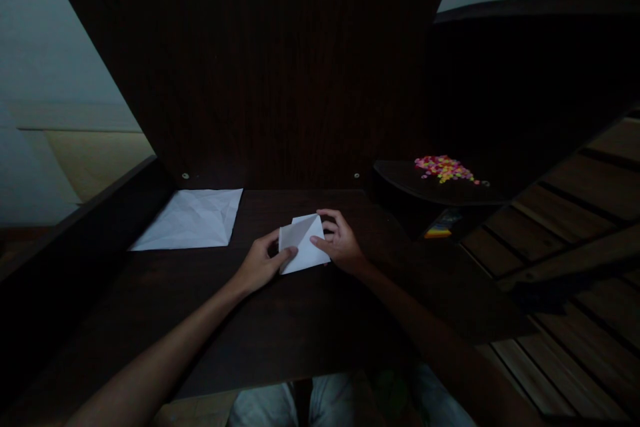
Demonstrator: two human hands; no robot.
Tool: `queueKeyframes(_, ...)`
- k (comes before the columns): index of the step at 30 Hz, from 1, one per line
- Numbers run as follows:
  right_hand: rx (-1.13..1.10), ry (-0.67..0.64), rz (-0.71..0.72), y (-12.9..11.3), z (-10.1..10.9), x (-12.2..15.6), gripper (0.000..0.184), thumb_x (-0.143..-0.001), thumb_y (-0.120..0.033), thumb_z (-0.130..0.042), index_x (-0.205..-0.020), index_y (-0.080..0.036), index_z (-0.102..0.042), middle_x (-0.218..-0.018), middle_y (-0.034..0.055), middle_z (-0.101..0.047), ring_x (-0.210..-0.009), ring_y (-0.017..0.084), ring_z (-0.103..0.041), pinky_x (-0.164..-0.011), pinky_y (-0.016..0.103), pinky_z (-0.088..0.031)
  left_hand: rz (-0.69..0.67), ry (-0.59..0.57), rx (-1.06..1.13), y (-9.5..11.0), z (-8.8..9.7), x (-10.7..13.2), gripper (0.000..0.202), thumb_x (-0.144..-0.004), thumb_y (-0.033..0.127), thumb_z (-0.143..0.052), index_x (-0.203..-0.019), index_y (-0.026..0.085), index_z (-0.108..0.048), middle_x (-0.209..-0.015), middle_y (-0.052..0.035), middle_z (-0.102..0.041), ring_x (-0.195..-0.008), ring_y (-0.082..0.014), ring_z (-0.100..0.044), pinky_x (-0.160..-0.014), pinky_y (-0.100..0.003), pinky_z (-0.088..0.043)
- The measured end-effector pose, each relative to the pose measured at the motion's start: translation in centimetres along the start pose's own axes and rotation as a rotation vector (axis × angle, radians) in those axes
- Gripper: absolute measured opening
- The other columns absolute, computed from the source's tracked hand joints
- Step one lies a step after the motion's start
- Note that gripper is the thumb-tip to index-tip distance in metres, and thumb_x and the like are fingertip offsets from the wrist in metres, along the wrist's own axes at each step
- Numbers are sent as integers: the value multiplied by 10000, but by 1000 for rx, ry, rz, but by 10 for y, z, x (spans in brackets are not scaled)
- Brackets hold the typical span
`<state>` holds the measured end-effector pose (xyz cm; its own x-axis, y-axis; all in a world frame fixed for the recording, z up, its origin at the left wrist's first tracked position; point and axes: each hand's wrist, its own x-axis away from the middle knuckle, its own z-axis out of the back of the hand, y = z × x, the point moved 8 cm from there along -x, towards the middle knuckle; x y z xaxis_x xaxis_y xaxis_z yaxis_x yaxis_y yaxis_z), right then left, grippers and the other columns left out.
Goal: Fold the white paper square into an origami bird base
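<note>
And from my end, the folded white paper (311, 256) is screening fingertips of the left hand (263, 262) and part of the right hand (344, 245), so what they do behind it I can't see. Both forearms (175, 341) run out at the bottom edge, and the legs (331, 405) are cut there too. Those coloured bits (445, 168)? Too small for me to tell. The yellow-orange thing (438, 233) sinks half into shadow, unreadable.

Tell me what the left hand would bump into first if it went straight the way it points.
First, the folded white paper that the left hand holds; beyond it, perhaps the right hand or the dark upright panel, though depth is hard to judge.
</note>
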<state>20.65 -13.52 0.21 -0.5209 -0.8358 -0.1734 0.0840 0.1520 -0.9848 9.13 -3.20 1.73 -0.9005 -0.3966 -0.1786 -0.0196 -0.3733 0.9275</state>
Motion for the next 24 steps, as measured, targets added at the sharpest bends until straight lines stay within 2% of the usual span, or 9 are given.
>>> queueKeyframes(4,147,75,105,-7,5,0,546,-733,-281,-698,-1203,-259,-420,-934,22,-550,-684,121,-589,-498,213,-486,146,62,157,-18,4,-3,441,-731,421,-686,-1032,101,-653,-997,-113,-715,-882,-262,-665,-758,-357,-533)
queueKeyframes(7,245,173,158,-11,14,-1,658,-652,-286,-769,-1218,-254,-433,-1055,54,-526,-841,147,-567,-606,233,-494,224,88,292,-27,4,-3,503,-657,434,-751,-1012,94,-647,-982,-124,-720,-845,-260,-676,-732,-353,-539)
queueKeyframes(9,158,129,80,-3,13,-4,735,-635,-297,-777,-1254,-259,-383,-1051,55,-544,-874,161,-585,-669,263,-507,249,97,360,-31,4,-4,528,-629,433,-775,-1010,93,-640,-984,-128,-721,-837,-256,-679,-733,-352,-540)
queueKeyframes(11,43,36,-38,10,8,-6,747,-652,-307,-758,-1269,-256,-339,-892,13,-580,-784,159,-620,-661,283,-513,264,94,385,-35,2,-5,536,-626,432,-779,-1020,98,-636,-990,-128,-720,-840,-254,-680,-742,-358,-542)
queueKeyframes(13,0,-23,-122,21,6,-6,695,-659,-304,-746,-1232,-243,-358,-721,-42,-563,-662,149,-625,-610,276,-503,266,93,355,-38,2,-6,534,-637,430,-774,-1038,108,-635,-1007,-125,-717,-865,-258,-676,-756,-367,-543)
queueKeyframes(15,29,-9,-149,26,9,-8,619,-630,-285,-761,-1143,-230,-418,-669,-61,-551,-603,136,-613,-577,257,-486,253,85,307,-41,4,-8,530,-647,430,-766,-1056,119,-635,-1031,-122,-710,-899,-263,-669,-765,-370,-542)
queueKeyframes(19,111,58,-136,26,19,-10,622,-550,-244,-805,-1081,-220,-482,-841,-12,-614,-653,119,-616,-576,231,-468,271,-83,328,-44,-5,-9,543,-641,392,-776,-1085,120,-620,-1017,-114,-711,-877,-249,-674,-733,-343,-541)
queueKeyframes(21,89,-12,-162,27,14,-9,604,-580,-255,-797,-1110,-215,-510,-864,3,-629,-698,131,-628,-601,235,-470,283,-177,360,-42,-10,-7,535,-647,356,-778,-1094,112,-614,-976,-107,-718,-840,-231,-679,-709,-321,-534)
queueKeyframes(24,41,-187,-231,29,1,-5,472,-643,-291,-771,-1064,-181,-588,-810,9,-642,-709,141,-630,-614,237,-459,256,-288,355,-35,-16,-4,461,-674,319,-760,-1063,103,-639,-933,-95,-722,-810,-213,-677,-693,-299,-522)
